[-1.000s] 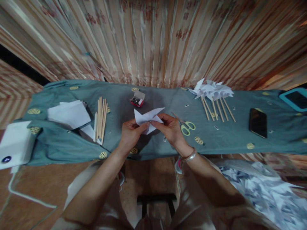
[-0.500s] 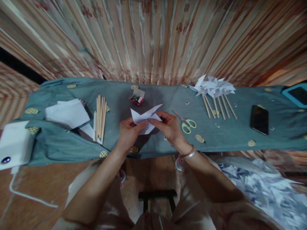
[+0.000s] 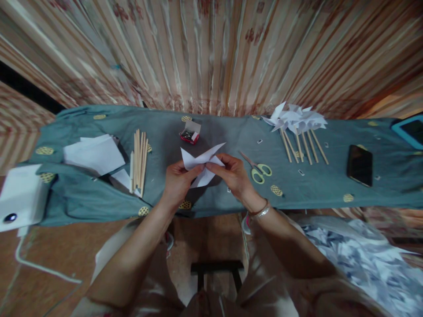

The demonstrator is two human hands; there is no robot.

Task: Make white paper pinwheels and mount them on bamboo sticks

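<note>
Pinched a folded white paper pinwheel (image 3: 202, 158) at the frame's centre between left hand (image 3: 177, 180) and right hand (image 3: 236, 176), with each grip closed on its paper. Had scissors (image 3: 254, 165) right of centre, an open red box (image 3: 189, 137) above, stick-mounted pinwheels (image 3: 299, 119) upper right.

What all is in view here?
Folded paper: 1, white, centre.
Small box: 1, red, beyond folded paper.
Scissors: 1, green-handled, right of centre.
Pinwheels: several, white, back right.
Phone: 1, black, right.
Framed screen: 1, blue, far right.
Wooden sticks: several, tan, left.
Paper sheets: several, white, left.
Boxy device: 1, white, far left.
Cloth: 1, green, middle.
Curtain: count unclear, brown-striped, behind.
Paper pieces: uncounted, white, lower right.
Low frame: 1, black, bottom centre.
Bracelet: 1, silver, below scissors.
Trousered legs: 2, pale, bottom.
Left hand: 1, bare, on paper.
Right hand: 1, bare, on paper.
</note>
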